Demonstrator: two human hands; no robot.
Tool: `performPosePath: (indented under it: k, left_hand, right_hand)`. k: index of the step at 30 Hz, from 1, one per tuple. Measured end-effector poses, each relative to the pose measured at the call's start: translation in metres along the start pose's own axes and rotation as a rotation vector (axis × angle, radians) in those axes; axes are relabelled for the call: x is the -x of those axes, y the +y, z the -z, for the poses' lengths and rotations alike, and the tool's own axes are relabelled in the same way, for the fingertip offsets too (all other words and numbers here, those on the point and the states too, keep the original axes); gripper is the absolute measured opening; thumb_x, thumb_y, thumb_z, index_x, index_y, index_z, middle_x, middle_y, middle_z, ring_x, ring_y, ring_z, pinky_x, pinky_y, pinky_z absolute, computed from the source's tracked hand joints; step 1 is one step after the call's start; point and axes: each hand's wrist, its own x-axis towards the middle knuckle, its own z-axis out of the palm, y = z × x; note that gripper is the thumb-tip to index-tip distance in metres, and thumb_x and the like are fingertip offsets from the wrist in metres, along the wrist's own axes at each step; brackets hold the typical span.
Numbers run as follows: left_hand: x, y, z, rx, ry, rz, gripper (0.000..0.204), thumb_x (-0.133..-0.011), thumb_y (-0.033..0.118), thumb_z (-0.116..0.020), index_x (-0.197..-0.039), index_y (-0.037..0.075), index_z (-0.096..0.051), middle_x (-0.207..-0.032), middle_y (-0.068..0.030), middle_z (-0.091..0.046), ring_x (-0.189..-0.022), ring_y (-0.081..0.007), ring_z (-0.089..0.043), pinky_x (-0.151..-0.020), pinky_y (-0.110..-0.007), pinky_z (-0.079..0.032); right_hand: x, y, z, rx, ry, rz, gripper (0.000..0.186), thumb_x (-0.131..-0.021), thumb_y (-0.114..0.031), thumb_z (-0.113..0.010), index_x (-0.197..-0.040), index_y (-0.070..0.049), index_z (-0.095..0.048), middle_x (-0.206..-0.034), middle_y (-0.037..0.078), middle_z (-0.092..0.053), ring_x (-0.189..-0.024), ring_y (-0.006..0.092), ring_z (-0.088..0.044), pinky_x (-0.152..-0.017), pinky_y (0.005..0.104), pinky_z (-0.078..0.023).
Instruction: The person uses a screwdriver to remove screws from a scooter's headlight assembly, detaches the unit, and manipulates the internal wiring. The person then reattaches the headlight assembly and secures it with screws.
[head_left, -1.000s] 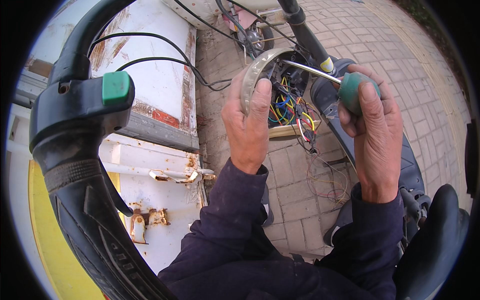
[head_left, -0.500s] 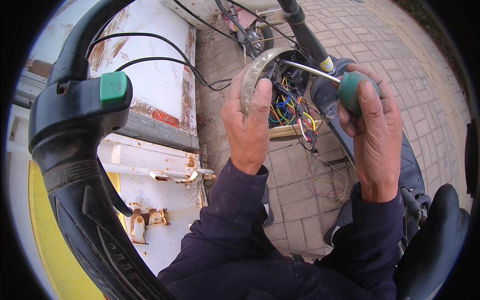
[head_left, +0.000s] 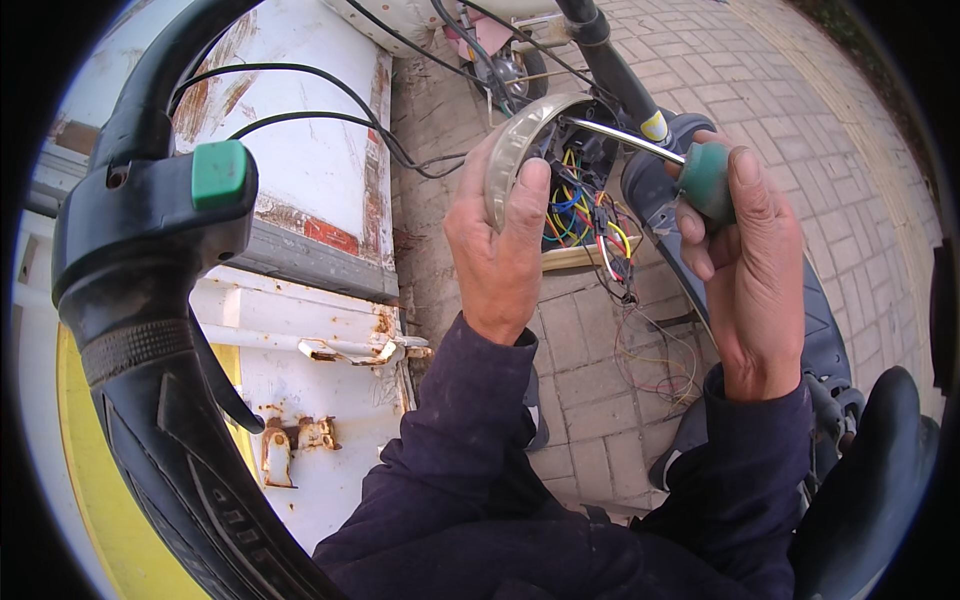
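Note:
My left hand (head_left: pixel 500 250) grips the round translucent lamp housing (head_left: pixel 520 130), thumb at its near side. My right hand (head_left: pixel 750 260) holds a screwdriver by its stubby green handle (head_left: pixel 706 180); the metal shaft (head_left: pixel 625 134) reaches left to the housing's upper right edge, where I cannot make out exactly what the tip touches. Behind my left thumb, an open black compartment holds a tangle of coloured wires (head_left: pixel 585 200) with connectors, some hanging down toward the paving, above a cream panel (head_left: pixel 580 257).
A black handlebar grip (head_left: pixel 200 450) with a green button (head_left: pixel 219 174) rises at my left beside rusty white metal panels (head_left: pixel 300 390). Cables (head_left: pixel 330 116) cross upper left. A grey post (head_left: pixel 620 75) and black bodywork stand right, another black grip (head_left: pixel 870 480) lower right. Brick paving (head_left: pixel 600 430) lies underneath.
My right thumb has lifted slightly, and the green handle appears turned a little, with my fingers shifted on it. My left hand stays almost in place.

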Motion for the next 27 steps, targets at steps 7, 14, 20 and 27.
performPosePath:
  k: [7,14,20,27]
  left_hand:
    - [0.002,-0.006,0.001,-0.054,-0.018,-0.059,0.052,-0.1,0.034,-0.067,-0.135,-0.004,-0.06,-0.12,-0.012,-0.069,-0.109,-0.0174,-0.063,-0.099,-0.032,-0.049]
    - [-0.001,-0.011,0.0,-0.047,0.009,-0.056,0.049,-0.101,0.031,-0.066,-0.134,-0.004,-0.06,-0.122,-0.0131,-0.068,-0.112,-0.0196,-0.063,-0.101,-0.033,-0.047]
    - [0.0,-0.007,0.004,-0.052,0.016,0.014,0.05,-0.1,0.032,-0.067,-0.133,-0.005,-0.061,-0.122,-0.0149,-0.067,-0.113,-0.0207,-0.062,-0.101,-0.034,-0.047]
    - [0.002,-0.003,0.004,-0.093,0.031,0.026,0.051,-0.098,0.032,-0.067,-0.133,-0.005,-0.061,-0.125,-0.0157,-0.066,-0.116,-0.024,-0.062,-0.102,-0.037,-0.047]
  right_hand:
    - [0.004,-0.001,0.008,0.248,-0.038,0.009,0.066,-0.107,-0.059,-0.045,-0.123,0.003,-0.062,-0.092,0.008,-0.066,-0.064,0.007,-0.052,-0.052,0.0196,-0.036]
    - [0.009,-0.009,0.004,0.378,-0.094,0.174,0.041,-0.104,-0.039,-0.061,-0.121,-0.002,-0.061,-0.102,0.005,-0.062,-0.084,0.0091,-0.057,-0.071,0.0235,-0.045]
    - [0.005,-0.008,-0.001,0.36,-0.159,0.232,0.06,-0.103,-0.044,-0.063,-0.142,0.0,-0.05,-0.104,0.005,-0.057,-0.086,0.0094,-0.053,-0.075,0.0239,-0.045]
    - [0.006,-0.01,0.002,0.503,-0.131,0.198,0.049,-0.1,-0.03,-0.065,-0.138,-0.002,-0.05,-0.111,0.007,-0.058,-0.092,0.0129,-0.055,-0.08,0.0276,-0.048]
